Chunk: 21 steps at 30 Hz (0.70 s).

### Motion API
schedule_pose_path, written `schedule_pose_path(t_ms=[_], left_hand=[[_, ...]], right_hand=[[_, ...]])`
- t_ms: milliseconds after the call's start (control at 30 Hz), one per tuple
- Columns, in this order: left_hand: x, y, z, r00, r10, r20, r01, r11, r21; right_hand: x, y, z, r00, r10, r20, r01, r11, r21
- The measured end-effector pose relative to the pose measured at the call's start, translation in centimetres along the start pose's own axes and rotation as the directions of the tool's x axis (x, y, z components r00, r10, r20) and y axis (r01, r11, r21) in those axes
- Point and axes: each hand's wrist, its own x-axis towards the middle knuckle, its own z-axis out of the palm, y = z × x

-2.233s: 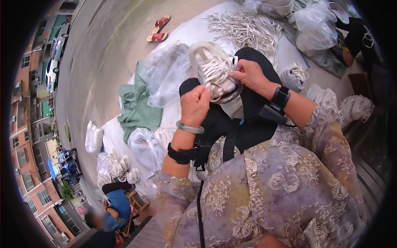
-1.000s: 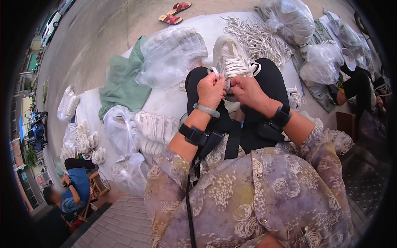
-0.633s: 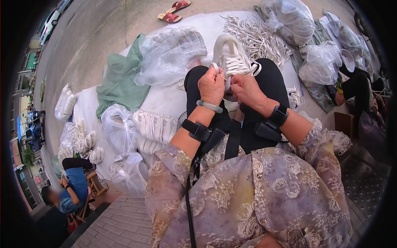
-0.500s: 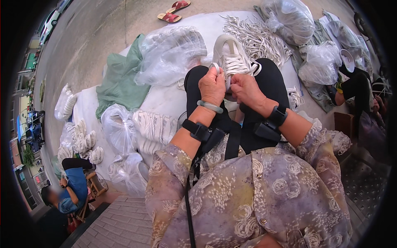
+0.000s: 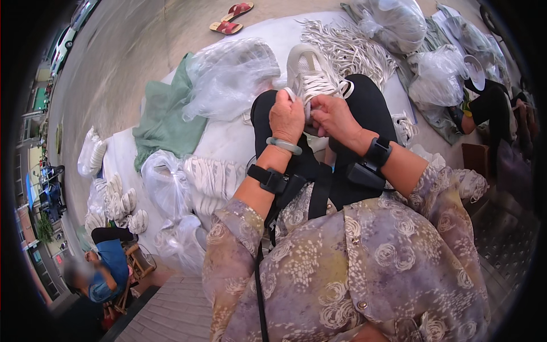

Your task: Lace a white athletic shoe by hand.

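Observation:
A white sneaker [image 5: 308,67] rests between my knees, toe pointing away, with white laces [image 5: 322,86] crossing its tongue. Beside its left edge my left hand [image 5: 286,117] is closed, pinching a white shoelace between thumb and forefinger. My right hand [image 5: 331,117] is closed at the shoe's collar, close to the left one, its fingertips also on the lace there. The exact grip of the right fingers is partly hidden. A loop of lace sticks out at the shoe's right side.
A heap of loose white laces [image 5: 359,54] lies beyond the shoe on a white sheet [image 5: 228,139]. Rows of white shoes [image 5: 213,174], plastic bags [image 5: 233,80] and a green cloth [image 5: 165,122] are at left. A seated person [image 5: 108,262] is lower left, another [image 5: 493,111] far right.
My left hand has lowered slightly, and the lace end it held up now sits nearer the shoe. My right fingers have shifted closer to the left hand. The whole view has tilted a little.

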Motion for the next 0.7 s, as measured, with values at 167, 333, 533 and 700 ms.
schedule_pose_path(t_ms=[167,333,533,700], left_hand=[[-0.2,-0.3,1.0,0.995,0.08,-0.067,-0.069,0.986,0.149],[-0.2,-1.1,1.5,0.982,0.165,-0.094,-0.152,0.979,0.133],[0.0,-0.3,0.6,0.995,-0.052,-0.09,0.013,0.923,-0.385],[-1.0,0.6,-1.1,0.925,-0.369,0.094,0.322,0.625,-0.711]], right_hand=[[0.2,0.1,-0.2,0.998,0.036,0.055,-0.039,0.998,0.056],[0.7,0.2,-0.2,0.997,0.043,0.07,-0.039,0.998,-0.056],[-0.1,0.0,-1.5,0.963,-0.255,0.09,0.25,0.714,-0.654],[-4.2,-0.3,-6.9,0.949,-0.247,0.196,0.313,0.655,-0.688]])
